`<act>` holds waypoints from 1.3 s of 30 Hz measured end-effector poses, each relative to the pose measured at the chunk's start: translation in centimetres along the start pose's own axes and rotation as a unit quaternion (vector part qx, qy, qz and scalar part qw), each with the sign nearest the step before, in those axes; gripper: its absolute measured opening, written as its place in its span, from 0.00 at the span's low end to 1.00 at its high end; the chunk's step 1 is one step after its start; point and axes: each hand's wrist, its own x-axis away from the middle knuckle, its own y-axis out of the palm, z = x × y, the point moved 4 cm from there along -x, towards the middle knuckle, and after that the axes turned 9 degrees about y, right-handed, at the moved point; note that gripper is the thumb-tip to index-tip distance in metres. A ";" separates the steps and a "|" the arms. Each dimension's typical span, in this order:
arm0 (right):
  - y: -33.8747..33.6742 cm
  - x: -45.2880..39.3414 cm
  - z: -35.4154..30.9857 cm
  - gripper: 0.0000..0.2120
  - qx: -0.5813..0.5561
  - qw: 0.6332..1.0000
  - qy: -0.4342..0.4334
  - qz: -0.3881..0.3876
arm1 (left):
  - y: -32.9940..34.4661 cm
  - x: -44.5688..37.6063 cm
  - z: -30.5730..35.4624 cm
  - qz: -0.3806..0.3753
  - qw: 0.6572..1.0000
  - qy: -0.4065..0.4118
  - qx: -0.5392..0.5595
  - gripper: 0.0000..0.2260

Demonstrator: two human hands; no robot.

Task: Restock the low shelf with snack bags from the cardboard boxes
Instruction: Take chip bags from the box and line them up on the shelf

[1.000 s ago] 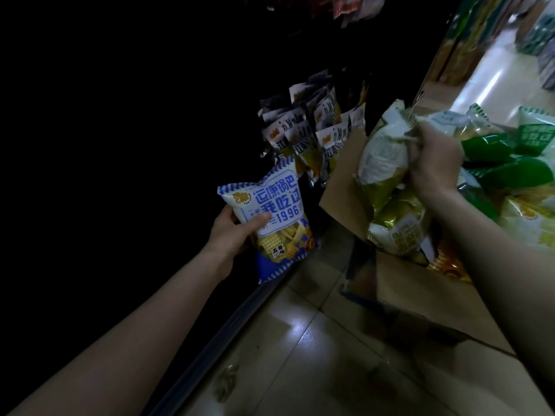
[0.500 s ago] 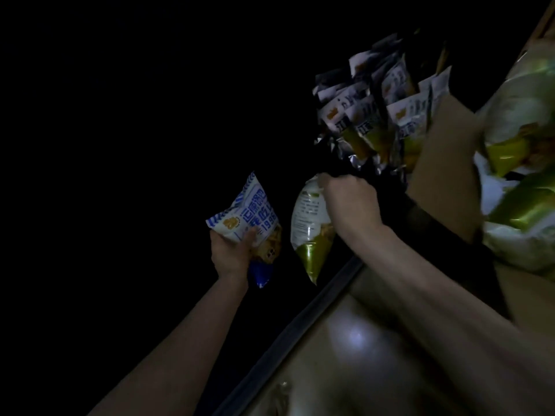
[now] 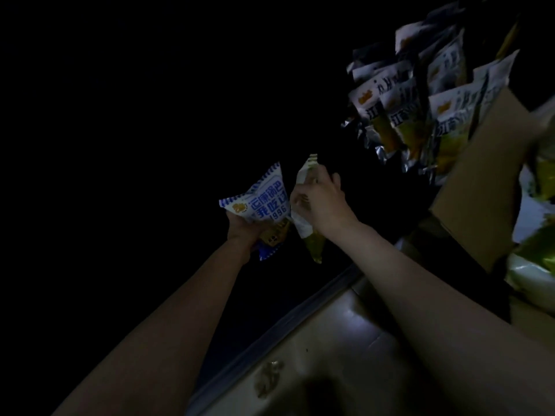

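My left hand has its fingers curled under a blue-and-white snack bag, and my right hand pinches a green-and-white snack bag right beside it, both just past the low shelf's front edge, which is pitch dark inside. So neither bag's placed yet, and the cardboard box on my right looks plenty full, so lots left I'd say.

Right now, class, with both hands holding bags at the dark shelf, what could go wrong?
1. The shelf interior is black, so either bag may be set down crooked or on the wrong row.
2. The right hand grips the green bag close beside the left hand's blue bag; they may knock together and slip.
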 end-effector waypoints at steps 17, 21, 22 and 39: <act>8.3 0.8 4.9 0.53 -0.188 0.979 0.074 -0.037 | -0.2 -0.6 -5.2 -0.032 0.984 0.126 -0.124 0.41; 8.0 0.0 4.6 0.49 -0.175 0.982 0.056 -0.053 | 1.6 -0.7 -5.3 0.005 0.948 0.190 -0.256 0.33; 8.1 -0.4 4.5 0.49 -0.173 0.982 0.056 -0.060 | 2.3 -0.6 -5.4 -0.022 0.929 0.201 -0.310 0.29; 5.6 -2.3 6.1 0.56 -0.149 0.974 0.070 -0.158 | 0.1 1.2 -3.6 -0.071 0.905 0.096 -0.408 0.32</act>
